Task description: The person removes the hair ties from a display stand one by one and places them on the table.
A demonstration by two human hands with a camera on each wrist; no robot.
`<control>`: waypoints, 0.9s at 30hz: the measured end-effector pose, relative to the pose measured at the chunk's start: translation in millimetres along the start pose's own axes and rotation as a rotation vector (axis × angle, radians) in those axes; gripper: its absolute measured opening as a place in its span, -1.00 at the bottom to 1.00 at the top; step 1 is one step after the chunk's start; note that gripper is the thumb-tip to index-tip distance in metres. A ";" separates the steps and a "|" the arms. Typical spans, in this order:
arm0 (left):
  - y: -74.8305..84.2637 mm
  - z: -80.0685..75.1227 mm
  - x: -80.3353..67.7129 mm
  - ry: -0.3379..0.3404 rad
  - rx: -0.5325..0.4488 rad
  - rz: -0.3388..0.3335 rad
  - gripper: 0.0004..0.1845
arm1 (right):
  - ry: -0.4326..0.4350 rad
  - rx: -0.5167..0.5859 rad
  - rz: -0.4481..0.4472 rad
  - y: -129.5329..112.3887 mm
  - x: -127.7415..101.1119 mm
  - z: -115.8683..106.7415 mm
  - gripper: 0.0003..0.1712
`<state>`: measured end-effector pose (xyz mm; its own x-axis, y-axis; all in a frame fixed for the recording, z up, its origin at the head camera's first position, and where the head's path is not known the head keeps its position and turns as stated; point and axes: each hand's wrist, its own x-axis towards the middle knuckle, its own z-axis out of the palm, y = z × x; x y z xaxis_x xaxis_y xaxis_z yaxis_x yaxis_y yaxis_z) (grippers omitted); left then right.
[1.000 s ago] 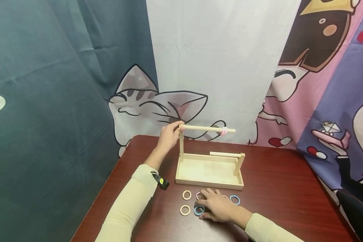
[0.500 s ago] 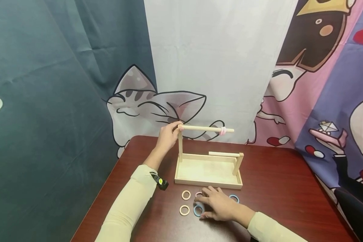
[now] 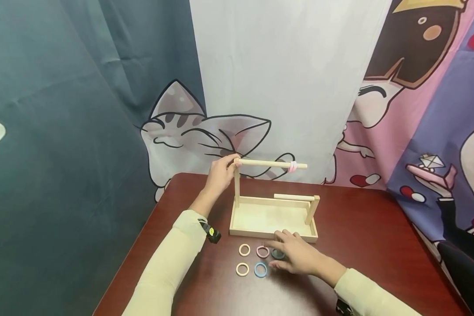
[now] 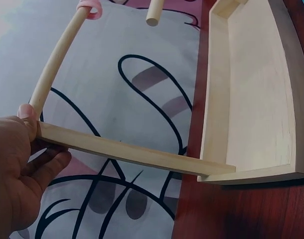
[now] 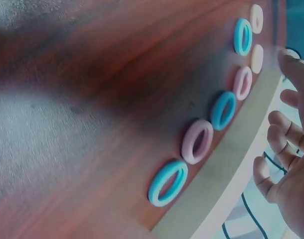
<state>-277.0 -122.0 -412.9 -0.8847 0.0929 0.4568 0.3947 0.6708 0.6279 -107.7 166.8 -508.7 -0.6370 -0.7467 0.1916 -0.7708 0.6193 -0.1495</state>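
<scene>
My left hand grips the top corner of a wooden stand, where the tall post meets the upper rod. Pink rings hang near that rod's free end. Low over the table, my right hand has its fingers loosely bent and nothing in them. Beside its fingertips are a pink ring and a shadowed blue ring. A brighter blue ring and two cream rings lie to the left. In the right wrist view, another pink ring and blue ring lie farther along the row.
The stand's shallow tray sits on the dark red table. A short post at its right end carries a lower rod. A printed curtain hangs behind the table.
My right hand has shifted right and slightly away from me, uncovering the pink ring and a blue ring while covering the rightmost blue ring in the head view. My left hand keeps its grip.
</scene>
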 end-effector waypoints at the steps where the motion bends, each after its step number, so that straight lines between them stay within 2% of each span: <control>1: -0.1 0.3 1.6 0.000 0.001 0.005 -0.66 | 0.014 0.000 0.008 2.5 0.5 -2.9 -0.40; 8: -2.3 0.8 4.8 0.002 -0.002 -0.003 -0.67 | 0.192 -0.020 0.047 27.7 1.4 -32.5 -0.52; 13: -3.8 2.0 4.0 0.007 0.006 -0.001 -0.62 | 0.315 -0.022 0.127 49.2 1.5 -56.8 -0.56; 18: -3.6 1.8 4.4 0.006 0.013 0.019 -0.63 | 0.383 -0.013 0.190 70.1 3.2 -75.8 -0.63; 27: -5.1 3.0 2.2 0.016 0.020 0.054 -0.65 | 0.468 0.000 0.230 98.2 3.7 -97.3 -0.64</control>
<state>-281.7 -123.0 -417.0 -0.8581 0.1173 0.4999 0.4363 0.6799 0.5894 -185.1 248.4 -428.3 -0.7188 -0.4029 0.5666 -0.6114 0.7544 -0.2391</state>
